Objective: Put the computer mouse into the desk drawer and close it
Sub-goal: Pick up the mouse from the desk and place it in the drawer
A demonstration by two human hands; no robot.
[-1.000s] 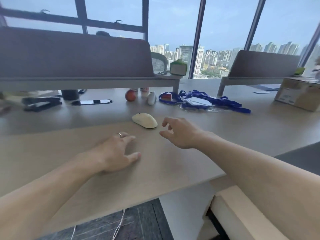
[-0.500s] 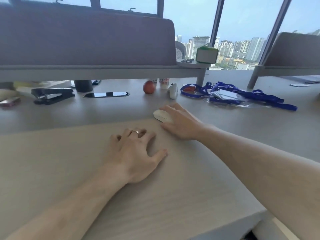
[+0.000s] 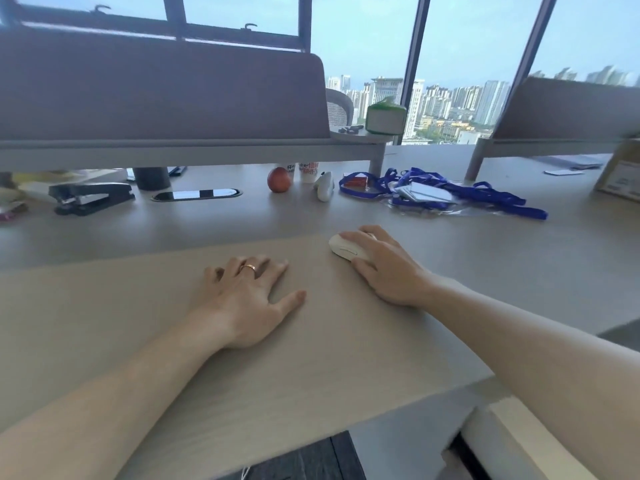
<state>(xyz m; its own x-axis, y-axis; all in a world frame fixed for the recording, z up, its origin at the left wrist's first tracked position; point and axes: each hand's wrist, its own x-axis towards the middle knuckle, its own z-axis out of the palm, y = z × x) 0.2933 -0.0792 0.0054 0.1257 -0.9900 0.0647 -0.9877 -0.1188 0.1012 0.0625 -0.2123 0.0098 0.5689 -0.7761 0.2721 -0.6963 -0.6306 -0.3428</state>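
A cream computer mouse (image 3: 344, 248) lies on the desk at the far right corner of the beige desk mat (image 3: 138, 323). My right hand (image 3: 384, 268) covers its back half, fingers curled over the top and thumb along its near side. My left hand (image 3: 242, 299), with a gold ring, rests flat on the mat, fingers spread, holding nothing. At the lower right, below the desk edge, the pale top of a drawer unit (image 3: 519, 441) shows with a dark gap beside it.
Along the back of the desk stand a black stapler (image 3: 91, 197), a red apple (image 3: 279, 179), two small cups (image 3: 304, 170), a small white device (image 3: 325, 187) and a heap of blue lanyards (image 3: 460, 195). A cardboard box (image 3: 621, 174) sits far right. Grey partition screens stand behind.
My right hand has gone from hovering beside the mouse to closing over it. My left hand has settled flat on the mat. The view has shifted toward the desk.
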